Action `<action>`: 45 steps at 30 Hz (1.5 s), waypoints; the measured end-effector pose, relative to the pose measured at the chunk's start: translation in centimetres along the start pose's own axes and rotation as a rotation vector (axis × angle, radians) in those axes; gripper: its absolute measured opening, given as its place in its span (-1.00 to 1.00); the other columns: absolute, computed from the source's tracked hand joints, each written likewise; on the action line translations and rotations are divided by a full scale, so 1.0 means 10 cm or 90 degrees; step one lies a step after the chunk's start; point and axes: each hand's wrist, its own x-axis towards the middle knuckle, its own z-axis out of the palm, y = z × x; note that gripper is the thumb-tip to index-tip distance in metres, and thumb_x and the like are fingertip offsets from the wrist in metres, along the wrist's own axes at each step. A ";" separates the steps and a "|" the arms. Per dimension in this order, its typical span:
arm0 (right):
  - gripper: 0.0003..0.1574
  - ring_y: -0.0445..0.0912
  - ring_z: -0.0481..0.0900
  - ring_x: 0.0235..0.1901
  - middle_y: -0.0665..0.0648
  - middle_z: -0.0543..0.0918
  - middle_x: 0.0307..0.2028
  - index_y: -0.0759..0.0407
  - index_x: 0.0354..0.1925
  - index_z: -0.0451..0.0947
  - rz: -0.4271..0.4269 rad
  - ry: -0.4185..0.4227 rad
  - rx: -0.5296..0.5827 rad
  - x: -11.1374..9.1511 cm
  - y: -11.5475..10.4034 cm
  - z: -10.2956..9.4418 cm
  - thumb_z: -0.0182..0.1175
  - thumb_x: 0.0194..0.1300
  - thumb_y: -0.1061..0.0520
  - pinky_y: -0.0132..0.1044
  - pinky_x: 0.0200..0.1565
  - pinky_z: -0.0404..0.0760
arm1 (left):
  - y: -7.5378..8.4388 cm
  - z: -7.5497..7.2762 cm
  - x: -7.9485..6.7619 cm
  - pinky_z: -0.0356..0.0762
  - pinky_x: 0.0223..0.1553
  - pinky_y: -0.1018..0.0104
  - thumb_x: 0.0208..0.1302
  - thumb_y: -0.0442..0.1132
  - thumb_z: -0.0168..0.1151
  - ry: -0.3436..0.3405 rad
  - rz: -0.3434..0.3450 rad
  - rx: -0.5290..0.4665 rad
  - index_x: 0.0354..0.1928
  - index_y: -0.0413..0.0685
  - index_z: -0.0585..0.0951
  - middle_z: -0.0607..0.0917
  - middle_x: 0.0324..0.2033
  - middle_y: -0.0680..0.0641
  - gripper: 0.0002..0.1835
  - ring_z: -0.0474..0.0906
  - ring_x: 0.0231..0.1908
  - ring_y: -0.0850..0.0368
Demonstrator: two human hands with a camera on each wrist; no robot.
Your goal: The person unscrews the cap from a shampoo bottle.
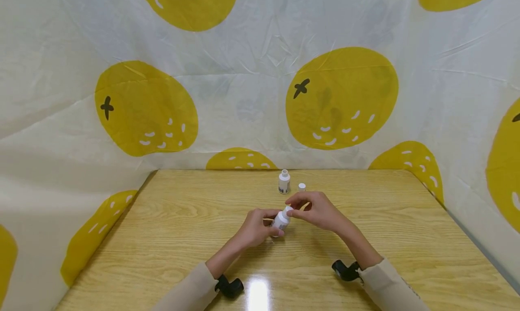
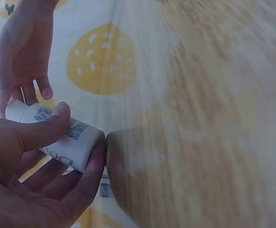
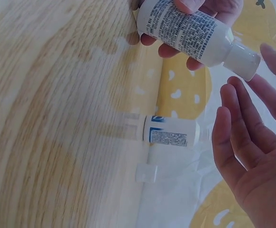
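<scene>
My left hand (image 1: 257, 227) grips a small white plastic bottle (image 1: 280, 223), tilted with its neck up and to the right. Printed text covers the bottle's side in the right wrist view, and its base is close over the table. A white screw cap (image 3: 241, 61) sits on its neck. My right hand (image 1: 317, 208) is at this cap, its thumb and fingers spread loosely around it without a pinch. In the right wrist view, the fingers (image 3: 230, 109) extend beside the cap, and the thumb stands a little off its end.
A second white bottle (image 1: 284, 183), upright and uncapped, stands near the table's back edge. Beside it a loose white cap (image 1: 302, 187) lies on the wooden table (image 1: 195, 229). Behind and at the sides hangs a white curtain (image 1: 243, 99) with yellow fruit prints.
</scene>
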 end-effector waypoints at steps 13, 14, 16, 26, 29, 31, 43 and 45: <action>-0.77 -0.13 0.67 -0.22 0.04 0.79 -0.21 0.09 -0.07 0.76 -0.009 -0.010 0.013 0.00 0.00 -0.01 0.41 0.36 0.04 -0.25 -0.23 0.73 | 0.03 0.00 -0.01 0.75 0.06 0.23 0.21 -0.40 0.49 0.002 -0.005 -0.008 0.17 -0.05 0.72 0.74 0.13 -0.16 -0.55 0.69 0.13 -0.08; -0.76 -0.13 0.67 -0.22 0.04 0.78 -0.20 0.10 -0.06 0.75 -0.007 -0.010 0.013 0.00 0.00 -0.01 0.41 0.35 0.04 -0.25 -0.23 0.73 | 0.03 0.00 -0.01 0.75 0.04 0.24 0.21 -0.40 0.49 0.002 -0.005 -0.010 0.17 -0.05 0.72 0.75 0.12 -0.17 -0.55 0.69 0.13 -0.09; -0.74 -0.12 0.67 -0.21 0.04 0.78 -0.19 0.10 -0.05 0.75 -0.001 -0.008 0.012 0.00 -0.01 -0.01 0.41 0.36 0.03 -0.25 -0.22 0.72 | 0.03 0.00 0.00 0.76 0.03 0.25 0.20 -0.41 0.49 0.002 -0.004 -0.010 0.16 -0.06 0.72 0.75 0.11 -0.17 -0.55 0.69 0.12 -0.09; -0.83 -0.12 0.67 -0.24 0.02 0.77 -0.25 0.05 -0.13 0.75 0.008 -0.004 0.015 0.00 0.00 -0.01 0.39 0.37 0.02 -0.25 -0.22 0.70 | 0.03 0.01 0.01 0.75 0.05 0.24 0.20 -0.41 0.50 0.003 0.000 -0.002 0.16 -0.07 0.72 0.75 0.11 -0.18 -0.55 0.69 0.12 -0.09; -0.83 -0.11 0.67 -0.22 0.04 0.77 -0.23 0.07 -0.12 0.75 0.007 -0.008 0.020 0.00 -0.01 -0.01 0.39 0.37 0.04 -0.25 -0.22 0.71 | 0.02 0.00 0.00 0.76 0.01 0.28 0.21 -0.41 0.49 0.000 0.002 -0.007 0.17 -0.10 0.72 0.74 0.12 -0.19 -0.55 0.70 0.10 -0.10; -0.79 -0.11 0.67 -0.21 0.05 0.78 -0.20 0.11 -0.09 0.75 0.006 -0.009 0.019 0.00 -0.02 -0.02 0.39 0.37 0.05 -0.25 -0.21 0.72 | 0.02 0.00 0.00 0.76 -0.01 0.29 0.21 -0.41 0.48 -0.002 0.004 -0.008 0.17 -0.12 0.72 0.74 0.11 -0.20 -0.55 0.71 0.09 -0.11; -0.85 -0.12 0.66 -0.22 0.03 0.76 -0.24 0.04 -0.14 0.74 0.012 -0.006 0.015 0.01 0.02 0.00 0.39 0.38 0.03 -0.23 -0.20 0.71 | -0.01 0.01 0.00 0.75 0.04 0.26 0.20 -0.37 0.51 0.002 -0.001 0.000 0.17 -0.09 0.72 0.75 0.11 -0.17 -0.54 0.71 0.10 -0.05; -0.85 -0.11 0.66 -0.22 0.04 0.77 -0.23 0.05 -0.13 0.74 0.009 -0.008 0.018 0.01 0.02 0.00 0.38 0.38 0.04 -0.23 -0.20 0.71 | -0.01 0.01 0.00 0.76 0.02 0.28 0.20 -0.38 0.50 0.002 -0.003 -0.008 0.17 -0.09 0.72 0.75 0.11 -0.18 -0.54 0.71 0.09 -0.06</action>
